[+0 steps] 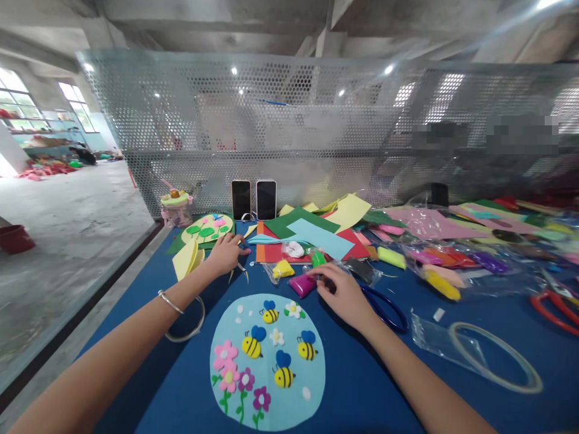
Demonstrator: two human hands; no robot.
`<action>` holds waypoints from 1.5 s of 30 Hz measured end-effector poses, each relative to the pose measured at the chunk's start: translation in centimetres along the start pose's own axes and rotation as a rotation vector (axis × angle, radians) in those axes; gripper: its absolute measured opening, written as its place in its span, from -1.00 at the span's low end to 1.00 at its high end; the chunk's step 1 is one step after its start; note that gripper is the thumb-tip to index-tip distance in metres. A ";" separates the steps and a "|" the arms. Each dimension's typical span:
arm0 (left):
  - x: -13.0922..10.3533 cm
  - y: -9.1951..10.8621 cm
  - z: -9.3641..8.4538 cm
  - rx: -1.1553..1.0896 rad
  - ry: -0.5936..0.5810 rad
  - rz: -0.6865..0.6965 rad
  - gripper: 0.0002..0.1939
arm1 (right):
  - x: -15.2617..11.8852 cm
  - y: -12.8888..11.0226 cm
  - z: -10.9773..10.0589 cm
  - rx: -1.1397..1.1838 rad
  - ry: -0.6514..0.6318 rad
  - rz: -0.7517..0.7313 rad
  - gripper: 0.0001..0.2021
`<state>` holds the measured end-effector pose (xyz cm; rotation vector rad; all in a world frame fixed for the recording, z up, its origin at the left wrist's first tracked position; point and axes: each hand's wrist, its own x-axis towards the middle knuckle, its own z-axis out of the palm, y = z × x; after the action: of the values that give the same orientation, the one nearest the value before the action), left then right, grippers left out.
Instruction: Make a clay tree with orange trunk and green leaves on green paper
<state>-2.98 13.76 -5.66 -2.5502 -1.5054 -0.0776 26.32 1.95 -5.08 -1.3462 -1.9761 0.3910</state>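
Observation:
A round light-blue felt piece lies in front of me, with yellow-and-black bees, pink and purple flowers and small white dots on it. Beyond its upper left, my left hand rests low over the table, fingers spread, near thin paper scraps and the light-blue sheet's tip. My right hand is to the upper right of the round piece. Its fingers are curved and apart, the tips at the edge of a magenta clay packet. Yellow clay and a green clay packet lie close by.
Coloured sheets are piled at the back, by two phones leaning on a perforated metal screen. A finished-looking flower picture and a lidded cup stand left. Hoops, clay packets and red-handled scissors lie right.

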 end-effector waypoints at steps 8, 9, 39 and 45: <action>-0.2 1.3 0.3 0.024 0.011 -0.017 -0.57 | 0.2 0.3 0.5 0.007 0.021 -0.040 -0.74; -0.2 1.5 0.2 0.022 0.014 -0.016 -0.59 | 0.1 0.4 0.6 0.004 0.030 -0.044 -0.74; -0.9 1.3 0.5 -0.015 0.017 -0.071 -0.57 | -0.4 -0.5 0.4 0.028 0.003 -0.054 -0.77; -1.2 1.3 -0.5 -0.040 0.064 -0.068 -0.60 | -0.4 -0.7 0.2 0.026 0.000 -0.055 -0.76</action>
<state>-2.42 12.02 -5.51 -2.5012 -1.5817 -0.1980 25.78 1.29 -4.99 -1.2731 -1.9967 0.3900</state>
